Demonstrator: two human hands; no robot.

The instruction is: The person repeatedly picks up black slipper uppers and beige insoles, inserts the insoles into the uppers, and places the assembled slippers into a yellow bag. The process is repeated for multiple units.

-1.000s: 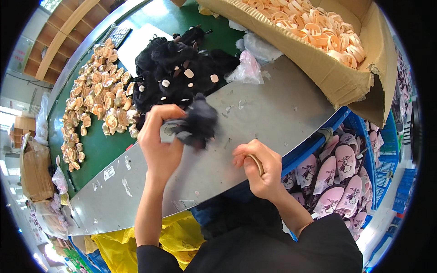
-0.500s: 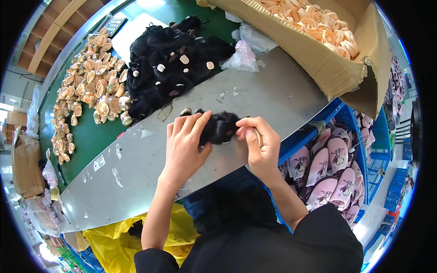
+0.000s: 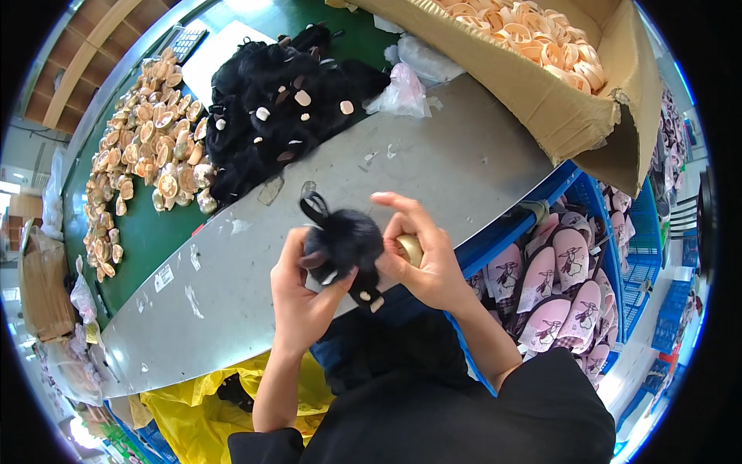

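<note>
Well, the black furry piece [image 3: 352, 236] is up between the two hands, its black loop [image 3: 314, 207] standing above the left fingers and a pale-tipped end hanging below. I'd judge it light, soft and squashy, hard to break, with fur that may slide a little under the fingers; a firm hold through the body seems surer than one on the thin loop. The left hand [image 3: 303, 301] does just that, closed around the near-left side with its thumb across the front. The right hand [image 3: 425, 267] is half curled round a gold rounded piece [image 3: 410, 249], which looks smooth and stiffer; its index finger reaches out free, and whether its thumb touches the fur I can't tell.

Half a second ago the left hand lay over the furry piece from above; now that piece is turned loop-up and nearer the person, and more of the gold one shows.

Beyond the left hand lie a black furry heap [image 3: 255, 100] and tan shells [image 3: 147, 143]; beyond the right, a cardboard box [image 3: 533, 93] of peach-coloured bands [image 3: 560, 58].
</note>
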